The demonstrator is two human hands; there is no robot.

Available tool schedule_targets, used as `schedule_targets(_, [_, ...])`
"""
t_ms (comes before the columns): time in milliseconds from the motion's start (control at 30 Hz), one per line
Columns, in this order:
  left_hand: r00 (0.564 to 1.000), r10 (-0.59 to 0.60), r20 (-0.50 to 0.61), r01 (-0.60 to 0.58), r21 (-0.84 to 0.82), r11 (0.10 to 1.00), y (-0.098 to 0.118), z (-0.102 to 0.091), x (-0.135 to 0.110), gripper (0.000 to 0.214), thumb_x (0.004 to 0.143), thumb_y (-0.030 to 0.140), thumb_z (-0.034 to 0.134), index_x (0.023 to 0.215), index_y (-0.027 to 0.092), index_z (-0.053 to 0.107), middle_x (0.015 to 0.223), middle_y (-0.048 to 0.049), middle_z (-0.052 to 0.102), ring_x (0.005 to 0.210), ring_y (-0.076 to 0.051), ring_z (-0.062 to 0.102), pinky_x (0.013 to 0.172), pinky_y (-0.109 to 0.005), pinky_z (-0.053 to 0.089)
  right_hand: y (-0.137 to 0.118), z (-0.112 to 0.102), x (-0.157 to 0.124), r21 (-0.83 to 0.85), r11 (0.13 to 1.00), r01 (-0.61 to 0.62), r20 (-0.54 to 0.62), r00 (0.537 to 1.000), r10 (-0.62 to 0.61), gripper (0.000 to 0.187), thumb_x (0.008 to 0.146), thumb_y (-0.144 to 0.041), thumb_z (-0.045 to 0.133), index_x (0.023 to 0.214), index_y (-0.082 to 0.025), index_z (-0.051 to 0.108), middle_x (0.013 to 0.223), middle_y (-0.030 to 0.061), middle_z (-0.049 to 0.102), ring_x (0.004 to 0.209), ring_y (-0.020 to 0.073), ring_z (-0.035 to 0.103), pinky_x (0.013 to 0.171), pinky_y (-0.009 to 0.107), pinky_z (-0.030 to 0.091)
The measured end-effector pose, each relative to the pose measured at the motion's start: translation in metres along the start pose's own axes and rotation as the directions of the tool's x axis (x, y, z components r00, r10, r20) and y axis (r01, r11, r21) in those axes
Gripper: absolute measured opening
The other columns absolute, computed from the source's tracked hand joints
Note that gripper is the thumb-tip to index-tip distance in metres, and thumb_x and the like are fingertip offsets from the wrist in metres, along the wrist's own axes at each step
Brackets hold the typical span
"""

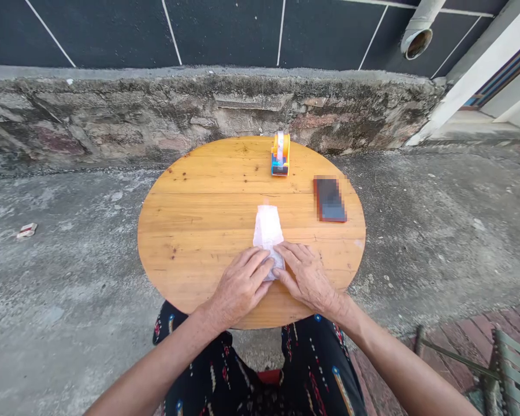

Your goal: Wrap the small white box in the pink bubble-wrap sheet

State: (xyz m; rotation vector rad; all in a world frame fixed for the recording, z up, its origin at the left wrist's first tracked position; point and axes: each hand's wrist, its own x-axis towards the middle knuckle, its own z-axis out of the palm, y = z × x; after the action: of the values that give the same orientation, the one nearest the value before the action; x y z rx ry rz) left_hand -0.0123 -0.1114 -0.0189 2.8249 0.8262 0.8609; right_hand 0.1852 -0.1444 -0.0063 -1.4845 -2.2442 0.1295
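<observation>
Fingers (252, 261) on crinkled white strip (268, 225), rounded grainy wooden table (199, 225)

The left hand (242, 283) and the right hand (307, 277) touch the near end of a sheet (268, 222) on the table (190, 225). The rest of the sheet lies just past both hands. Farther past them, on the table, is a tape holder (280, 155). A phone (330, 199) lies past the right hand, to its right. Far left of the left hand, a packet (26, 231) lies on the ground (69, 271).
</observation>
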Motion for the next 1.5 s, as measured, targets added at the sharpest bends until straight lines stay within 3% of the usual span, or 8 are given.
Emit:
schedule_targets(333, [0.998,0.050,0.026,-0.051,0.057,0.997,-0.002,-0.002,-0.003,0.035,0.090,0.014,0.050,0.125,0.010,0.052,0.127,-0.0175,0.058,0.121,-0.030,0.055,0.101,-0.046,0.052,-0.005,0.007,-0.002,-0.012,1.000,-0.010,-0.018,1.000,0.010,0.040,0.096,-0.029,0.044,0.130,-0.009,0.051,0.127,0.0195,0.061,0.116,0.0317,0.058,0.097,0.052,0.049])
schedule_targets(567, [0.996,0.066,0.057,-0.067,0.025,0.997,-0.007,-0.002,-0.005,0.039,0.093,0.015,0.046,0.132,0.012,0.048,0.132,-0.0181,0.055,0.127,-0.030,0.051,0.103,-0.048,0.051,-0.006,-0.005,-0.007,0.033,0.998,0.062,0.044,0.997,-0.063,0.059,0.092,-0.042,0.053,0.140,-0.009,0.040,0.134,0.0221,0.055,0.124,0.0331,0.053,0.101,0.054,0.047])
schedule_targets(867, [0.993,0.028,0.114,-0.022,-0.047,0.999,-0.010,-0.008,0.006,0.031,0.094,0.017,0.045,0.124,0.016,0.053,0.125,-0.0140,0.058,0.114,-0.026,0.057,0.094,-0.044,0.054,0.003,-0.006,0.004,-0.002,0.995,0.104,0.081,0.991,-0.104,0.044,0.090,-0.026,0.056,0.131,-0.011,0.050,0.124,0.0180,0.062,0.114,0.0308,0.059,0.098,0.050,0.049])
schedule_targets(1133, [0.969,-0.055,0.241,0.133,-0.323,0.937,-0.002,-0.028,0.009,0.035,0.087,0.011,0.053,0.120,0.021,0.059,0.122,-0.0082,0.059,0.112,-0.021,0.058,0.096,-0.036,0.051,-0.011,-0.030,0.002,0.147,0.989,-0.003,0.241,0.970,-0.032,0.032,0.092,-0.029,0.055,0.121,-0.016,0.057,0.110,0.0117,0.068,0.103,0.0261,0.063,0.088,0.041,0.050])
schedule_targets(1367, [0.905,-0.076,0.418,0.294,-0.487,0.823,-0.014,-0.042,0.031,0.030,0.078,0.016,0.058,0.105,0.024,0.069,0.105,-0.0026,0.068,0.095,-0.019,0.063,0.083,-0.030,0.051,0.005,-0.038,0.015,0.319,0.948,-0.011,0.349,0.931,-0.107,0.030,0.096,-0.040,0.048,0.112,-0.020,0.065,0.100,0.0065,0.068,0.087,0.0202,0.064,0.078,0.034,0.050])
schedule_targets(1500, [0.814,-0.080,0.575,0.421,-0.490,0.763,-0.028,-0.039,0.043,0.023,0.079,0.026,0.060,0.098,0.019,0.070,0.092,-0.0027,0.068,0.085,-0.019,0.061,0.075,-0.027,0.048,0.016,-0.036,0.024,0.374,0.928,0.008,0.360,0.920,-0.153,0.033,0.098,-0.042,0.044,0.108,-0.021,0.068,0.104,0.0069,0.067,0.091,0.0203,0.063,0.082,0.034,0.050])
